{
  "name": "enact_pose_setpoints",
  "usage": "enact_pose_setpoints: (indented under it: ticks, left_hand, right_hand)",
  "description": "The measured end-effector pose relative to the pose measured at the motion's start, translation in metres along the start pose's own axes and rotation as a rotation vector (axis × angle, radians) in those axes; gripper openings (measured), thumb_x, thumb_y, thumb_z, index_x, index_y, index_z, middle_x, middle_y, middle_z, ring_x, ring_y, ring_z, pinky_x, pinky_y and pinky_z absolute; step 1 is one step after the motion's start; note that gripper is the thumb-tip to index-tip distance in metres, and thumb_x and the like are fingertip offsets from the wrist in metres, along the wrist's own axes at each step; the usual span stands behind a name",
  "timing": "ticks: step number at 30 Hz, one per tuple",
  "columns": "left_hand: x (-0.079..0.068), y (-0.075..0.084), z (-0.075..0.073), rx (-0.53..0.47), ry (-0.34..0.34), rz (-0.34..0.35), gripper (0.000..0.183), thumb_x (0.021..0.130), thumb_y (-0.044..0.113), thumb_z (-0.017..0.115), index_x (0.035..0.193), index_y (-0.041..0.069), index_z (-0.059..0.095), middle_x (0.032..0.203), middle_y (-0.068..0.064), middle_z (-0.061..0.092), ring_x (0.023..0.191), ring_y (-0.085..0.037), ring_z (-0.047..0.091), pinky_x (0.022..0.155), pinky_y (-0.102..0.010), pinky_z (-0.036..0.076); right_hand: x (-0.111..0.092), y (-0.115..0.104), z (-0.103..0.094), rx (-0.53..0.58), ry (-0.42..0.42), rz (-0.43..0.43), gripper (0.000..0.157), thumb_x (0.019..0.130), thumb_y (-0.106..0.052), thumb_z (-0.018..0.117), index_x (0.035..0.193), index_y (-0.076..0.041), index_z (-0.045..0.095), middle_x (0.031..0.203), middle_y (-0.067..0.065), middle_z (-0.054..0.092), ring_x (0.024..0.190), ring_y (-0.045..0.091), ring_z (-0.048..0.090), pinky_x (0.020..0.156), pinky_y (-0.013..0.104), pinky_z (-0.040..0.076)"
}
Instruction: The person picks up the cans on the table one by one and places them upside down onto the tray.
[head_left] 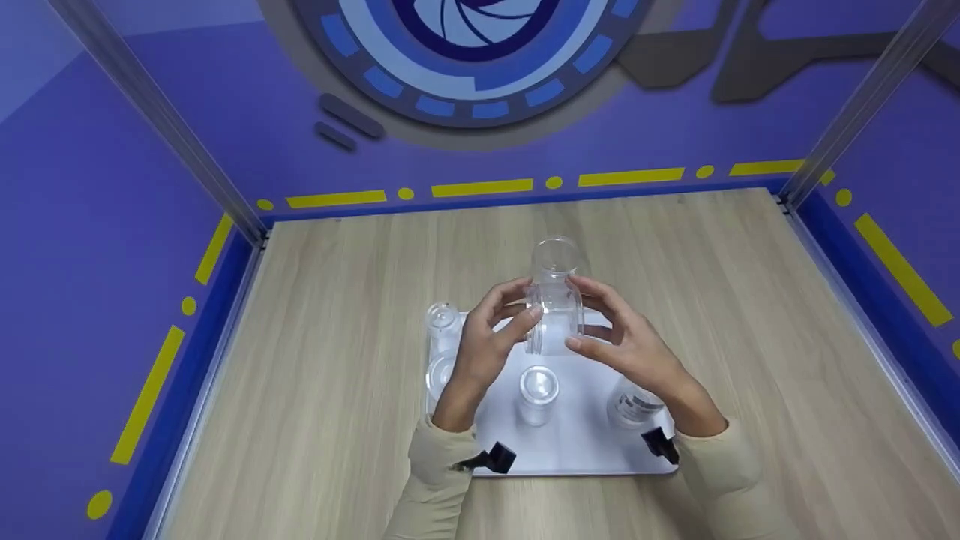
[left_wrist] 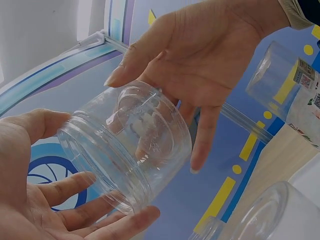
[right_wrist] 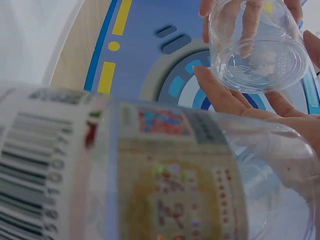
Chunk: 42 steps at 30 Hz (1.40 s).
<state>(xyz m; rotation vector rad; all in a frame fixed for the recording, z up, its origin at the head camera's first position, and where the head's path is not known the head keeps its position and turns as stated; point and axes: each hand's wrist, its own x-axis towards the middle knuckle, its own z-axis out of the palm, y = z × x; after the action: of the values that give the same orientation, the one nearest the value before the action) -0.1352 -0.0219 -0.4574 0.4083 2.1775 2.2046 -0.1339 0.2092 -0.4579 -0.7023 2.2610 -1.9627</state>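
A clear plastic jar (head_left: 559, 319) lies sideways between my two hands, over the tray. My left hand (head_left: 487, 334) grips its threaded rim end, the thumb on the near side. At the base end my right hand (head_left: 626, 337) holds it between thumb and fingers. In the left wrist view the jar (left_wrist: 125, 145) shows its ridged neck toward the left hand (left_wrist: 45, 185), and its round base faces the right palm (left_wrist: 200, 60). Raised marks show on the jar's base (right_wrist: 265, 65) in the right wrist view. The jar looks see-through with nothing inside.
A white tray (head_left: 577, 454) lies below on the wooden table (head_left: 337, 337). On it stand a small clear jar (head_left: 538, 394) and a labelled clear jar (head_left: 634, 405), partly behind my right wrist. More clear containers (head_left: 442, 319) line its left side. Another clear jar (head_left: 556, 255) stands beyond my hands.
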Motion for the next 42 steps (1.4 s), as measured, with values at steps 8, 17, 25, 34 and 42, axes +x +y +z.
enact_pose_setpoints:
  ticks: [8, 17, 25, 34, 42]
  left_hand:
    - [-0.001, -0.001, 0.001, 0.008, -0.001, 0.0, 0.056, 0.101, 0.033, 0.067, 0.15, 0.008, 0.057, 0.144, -0.016, 0.061, 0.126, -0.027, 0.063, 0.091, -0.045, 0.06]
    - [-0.001, 0.0, 0.002, -0.005, -0.003, -0.003, 0.056, 0.101, 0.034, 0.067, 0.15, 0.007, 0.057, 0.143, -0.013, 0.062, 0.127, -0.027, 0.063, 0.093, -0.045, 0.06]
    - [0.0, 0.0, -0.001, 0.03, 0.004, 0.002, 0.056, 0.101, 0.035, 0.067, 0.149, 0.006, 0.057, 0.145, -0.013, 0.061, 0.132, -0.027, 0.06, 0.107, -0.045, 0.052]
    - [0.001, 0.007, -0.023, 0.07, 0.086, 0.057, 0.057, 0.1, 0.033, 0.067, 0.147, 0.002, 0.058, 0.146, -0.013, 0.061, 0.136, -0.035, 0.057, 0.109, -0.046, 0.05]
    - [-0.001, 0.016, -0.045, 0.131, 0.183, 0.071, 0.057, 0.099, 0.035, 0.068, 0.147, 0.005, 0.059, 0.146, -0.01, 0.062, 0.135, -0.027, 0.058, 0.112, -0.052, 0.046]
  right_hand:
    - [0.0, 0.002, 0.001, 0.063, 0.009, 0.015, 0.079, 0.093, 0.001, 0.077, 0.161, -0.005, 0.038, 0.163, 0.01, 0.042, 0.145, 0.037, 0.043, 0.109, 0.037, 0.051]
    - [0.0, 0.002, 0.001, 0.063, 0.034, -0.001, 0.076, 0.092, 0.002, 0.077, 0.159, -0.004, 0.041, 0.16, 0.011, 0.046, 0.142, 0.035, 0.047, 0.109, 0.037, 0.051]
    - [0.001, 0.001, -0.001, 0.029, 0.043, -0.001, 0.077, 0.091, 0.002, 0.079, 0.158, -0.004, 0.042, 0.158, 0.013, 0.048, 0.141, 0.036, 0.048, 0.108, 0.036, 0.051]
    - [0.001, -0.002, -0.008, 0.051, 0.075, -0.011, 0.075, 0.091, 0.007, 0.077, 0.157, -0.002, 0.044, 0.155, 0.015, 0.049, 0.139, 0.032, 0.049, 0.106, 0.035, 0.051]
    - [0.001, -0.005, -0.017, 0.014, 0.108, 0.01, 0.075, 0.091, 0.006, 0.078, 0.156, -0.001, 0.043, 0.154, 0.014, 0.05, 0.139, 0.032, 0.048, 0.105, 0.031, 0.05]
